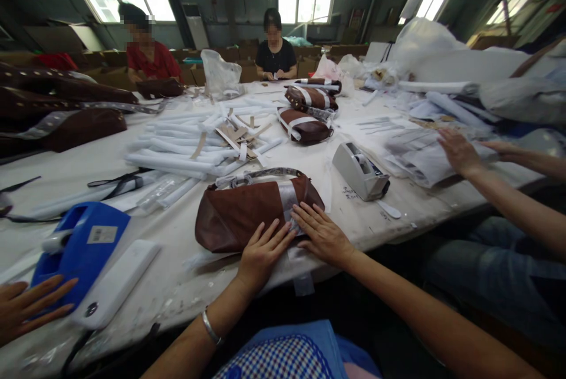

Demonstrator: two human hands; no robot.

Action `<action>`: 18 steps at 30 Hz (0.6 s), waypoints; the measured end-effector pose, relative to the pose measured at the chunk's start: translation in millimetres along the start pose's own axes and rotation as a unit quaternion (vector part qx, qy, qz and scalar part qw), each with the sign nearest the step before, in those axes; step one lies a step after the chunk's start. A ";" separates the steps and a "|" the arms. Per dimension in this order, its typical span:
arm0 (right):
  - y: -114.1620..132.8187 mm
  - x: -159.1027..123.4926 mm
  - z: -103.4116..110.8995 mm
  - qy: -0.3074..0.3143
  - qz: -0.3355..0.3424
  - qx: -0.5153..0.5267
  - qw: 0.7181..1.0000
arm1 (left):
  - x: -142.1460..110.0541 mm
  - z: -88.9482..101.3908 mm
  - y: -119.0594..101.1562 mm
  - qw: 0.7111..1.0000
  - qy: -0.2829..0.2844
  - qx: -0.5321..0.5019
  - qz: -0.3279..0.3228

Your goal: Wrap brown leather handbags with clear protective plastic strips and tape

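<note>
In front of me on the table lies a brown handbag point(247, 217), its strap point(278, 174) covered in clear wrap along the far side. A pale wrapping band point(288, 195) runs around the bag near its right end. My left hand point(264, 249) rests on the bag's near side, fingers stretched out beside the band. Pressed flat on the band's lower part, my right hand point(322, 234) has its fingers extended too. The fingertips of both hands nearly meet. What lies under the fingers is partly hidden.
A grey tape dispenser point(360, 171) stands right of the bag, a blue tape dispenser point(79, 255) at the left. White rolled paper point(177, 143) and more brown bags point(305, 125) lie beyond. Co-workers' hands point(460, 152) reach in at both sides; two people sit opposite.
</note>
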State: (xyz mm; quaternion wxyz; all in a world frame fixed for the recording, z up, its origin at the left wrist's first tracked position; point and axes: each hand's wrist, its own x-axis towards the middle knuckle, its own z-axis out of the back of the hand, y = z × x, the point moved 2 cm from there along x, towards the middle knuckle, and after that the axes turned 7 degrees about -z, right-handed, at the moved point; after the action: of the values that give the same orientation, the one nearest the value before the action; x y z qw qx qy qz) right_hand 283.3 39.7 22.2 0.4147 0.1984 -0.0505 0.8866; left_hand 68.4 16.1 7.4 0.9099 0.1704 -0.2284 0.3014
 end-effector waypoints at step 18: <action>-11.2 105.8 -17.1 0.023 -0.080 -0.010 0.996 | -1.7 -8.7 -0.8 0.999 -0.036 -0.011 0.018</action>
State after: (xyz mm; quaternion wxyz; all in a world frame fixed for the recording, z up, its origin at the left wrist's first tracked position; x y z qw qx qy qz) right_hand 225.3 127.0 47.3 0.4876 0.1775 -0.0339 0.8542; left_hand 70.5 18.6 -0.9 0.8975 0.1667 -0.2669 0.3090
